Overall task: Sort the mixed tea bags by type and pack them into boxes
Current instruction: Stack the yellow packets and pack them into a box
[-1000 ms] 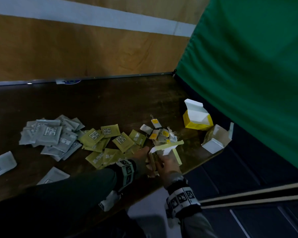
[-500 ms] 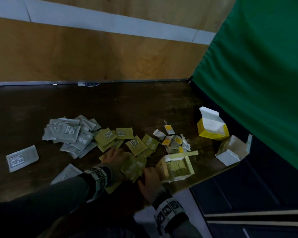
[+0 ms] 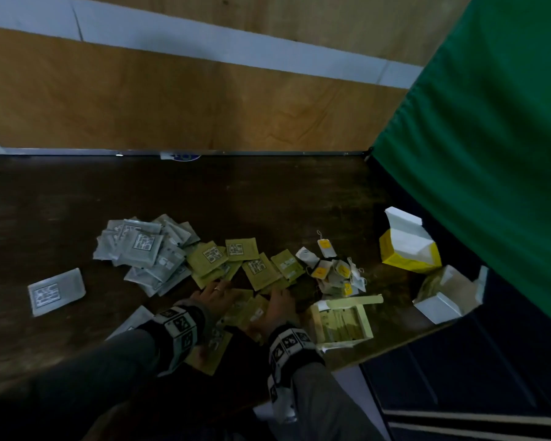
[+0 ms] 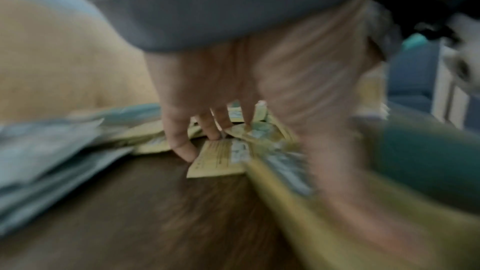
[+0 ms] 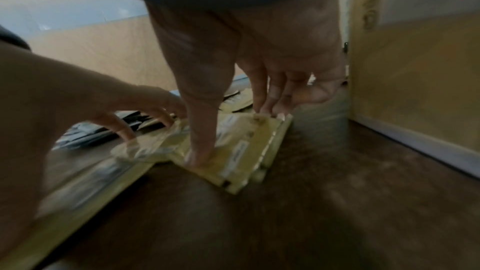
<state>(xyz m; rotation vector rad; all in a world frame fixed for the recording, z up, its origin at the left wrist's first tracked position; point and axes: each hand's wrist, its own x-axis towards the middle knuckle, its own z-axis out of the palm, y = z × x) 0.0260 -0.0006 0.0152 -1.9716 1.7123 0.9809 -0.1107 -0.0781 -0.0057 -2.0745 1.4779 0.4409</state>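
Head view: both hands lie flat, fingers spread, on the green tea packets (image 3: pixel 255 308) near the front edge of the surface (image 3: pixel 268 192), likely raking them together for the green box (image 3: pixel 344 323) just right of the right hand (image 3: pixel 279 308). Left hand (image 3: pixel 215 296) sits beside it.

Left wrist view: blurred; straight fingertips (image 4: pixel 184 151) press a packet's edge, gripping nothing.

Right wrist view: thumb and fingertips (image 5: pixel 265 110) pin a small stack (image 5: pixel 241 151) without curling round it; the box wall (image 5: pixel 415 89) stands close at right.
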